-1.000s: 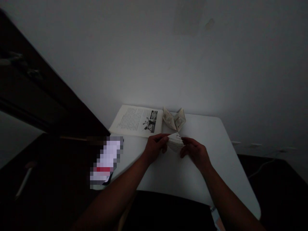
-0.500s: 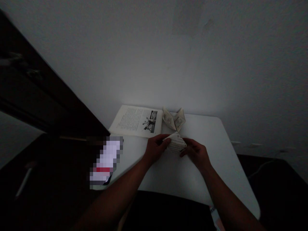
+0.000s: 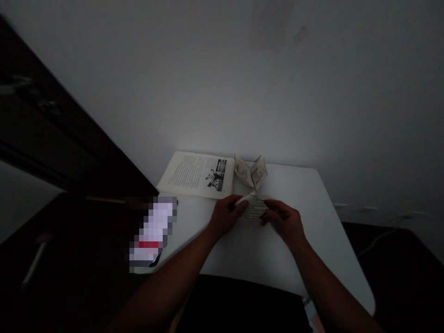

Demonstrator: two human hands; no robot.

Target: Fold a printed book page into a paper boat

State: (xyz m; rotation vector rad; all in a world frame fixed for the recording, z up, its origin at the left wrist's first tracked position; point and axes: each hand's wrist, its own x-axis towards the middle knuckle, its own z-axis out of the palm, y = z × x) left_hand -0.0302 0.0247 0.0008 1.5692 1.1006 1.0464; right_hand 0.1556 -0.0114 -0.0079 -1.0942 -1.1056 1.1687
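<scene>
Folded paper [image 3: 254, 213]: a small printed piece, held between your two hands over the middle of the white counter [image 3: 322, 222].
Left hand [image 3: 225, 216]: your fingers pinch the paper's left side, thumb laid on top.
Right hand [image 3: 287, 223]: your fingers are drawn narrow at the paper's right edge, holding it there.
Paper figure [image 3: 259, 175]: a second folded, printed form stands with flaps spread, just beyond the piece you hold.
Book [image 3: 189, 173]: open beside that figure, its page showing text and dark pictures.
Screen [image 3: 156, 226]: bright, pixelated, at the counter's left edge.
Wall [image 3: 208, 83]: pale and dim behind the counter.
</scene>
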